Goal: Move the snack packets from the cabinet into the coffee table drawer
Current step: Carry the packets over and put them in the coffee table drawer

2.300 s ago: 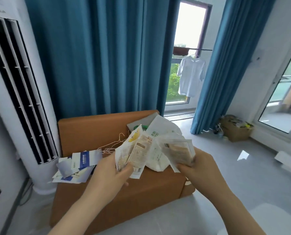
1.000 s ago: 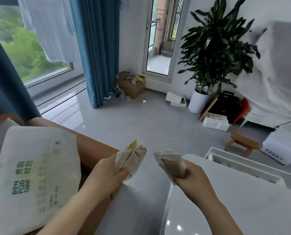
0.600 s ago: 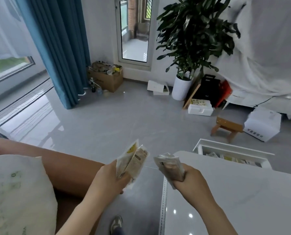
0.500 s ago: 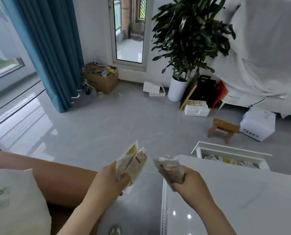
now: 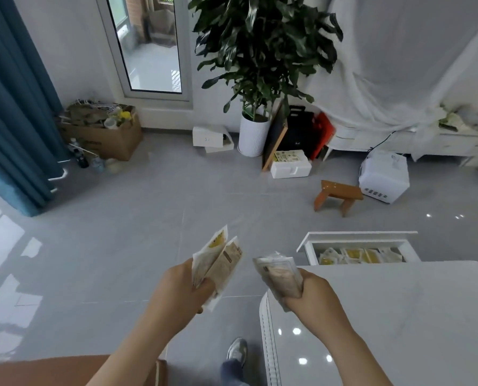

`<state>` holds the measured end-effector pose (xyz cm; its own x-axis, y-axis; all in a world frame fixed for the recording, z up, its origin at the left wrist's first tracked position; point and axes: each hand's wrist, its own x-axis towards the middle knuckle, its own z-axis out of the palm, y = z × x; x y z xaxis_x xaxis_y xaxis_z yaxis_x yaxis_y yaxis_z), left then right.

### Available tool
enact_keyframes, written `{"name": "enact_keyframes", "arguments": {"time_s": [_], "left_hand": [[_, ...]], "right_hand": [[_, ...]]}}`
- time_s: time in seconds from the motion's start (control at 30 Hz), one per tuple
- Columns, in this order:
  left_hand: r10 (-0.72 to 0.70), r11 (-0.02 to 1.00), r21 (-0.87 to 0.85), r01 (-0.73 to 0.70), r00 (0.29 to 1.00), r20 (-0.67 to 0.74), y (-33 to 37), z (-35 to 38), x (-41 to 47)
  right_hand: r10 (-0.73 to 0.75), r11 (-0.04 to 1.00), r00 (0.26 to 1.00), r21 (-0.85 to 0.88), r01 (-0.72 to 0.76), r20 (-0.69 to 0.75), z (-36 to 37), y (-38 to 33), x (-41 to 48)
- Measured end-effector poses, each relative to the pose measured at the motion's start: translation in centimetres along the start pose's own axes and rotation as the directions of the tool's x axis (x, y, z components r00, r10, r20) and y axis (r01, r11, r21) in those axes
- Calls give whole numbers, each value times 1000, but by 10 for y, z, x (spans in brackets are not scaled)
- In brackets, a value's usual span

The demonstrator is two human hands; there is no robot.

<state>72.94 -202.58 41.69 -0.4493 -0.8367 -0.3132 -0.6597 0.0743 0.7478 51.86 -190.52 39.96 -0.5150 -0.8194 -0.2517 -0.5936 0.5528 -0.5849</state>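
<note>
My left hand (image 5: 180,288) grips a small stack of pale snack packets (image 5: 218,260) with yellow and tan print, held upright. Another bundle of clear-wrapped snack packets (image 5: 278,275) is clutched in my right hand (image 5: 310,298), just over the near left corner of the white coffee table (image 5: 399,316). Beyond the table's far side its white drawer (image 5: 354,238) stands pulled out, with several yellow and white packets lying inside. Both hands are short of the drawer, to its left.
A small wooden stool (image 5: 336,196) and a white appliance (image 5: 382,179) stand on the grey floor past the drawer. A potted plant (image 5: 253,135), boxes and a cardboard carton (image 5: 104,132) line the far wall. An orange seat edge (image 5: 73,370) is bottom left.
The view has swung right from the orange seat and curtains to the coffee table and open drawer. Both hands have kept their packets and come closer to the table.
</note>
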Motion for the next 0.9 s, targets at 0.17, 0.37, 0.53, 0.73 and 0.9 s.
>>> {"name": "enact_keyframes", "arguments": {"time_s": [0.17, 0.37, 0.53, 0.73, 0.9], "left_hand": [[15, 1000, 14, -15, 999, 39, 30, 9, 82], [12, 999, 34, -15, 997, 83, 74, 18, 160], [33, 994, 96, -44, 993, 115, 101, 23, 218], [88, 985, 130, -115, 976, 201, 130, 30, 305], [127, 970, 162, -182, 946, 299, 157, 26, 391]], "right_hand": [[18, 1000, 1000, 13, -18, -23, -18, 3, 74], [48, 999, 999, 20, -47, -16, -49, 13, 149], [101, 994, 995, 41, -100, -21, -70, 22, 199], [189, 982, 981, 40, -187, -52, -79, 34, 264], [315, 949, 945, 64, -310, -84, -83, 37, 324]]}}
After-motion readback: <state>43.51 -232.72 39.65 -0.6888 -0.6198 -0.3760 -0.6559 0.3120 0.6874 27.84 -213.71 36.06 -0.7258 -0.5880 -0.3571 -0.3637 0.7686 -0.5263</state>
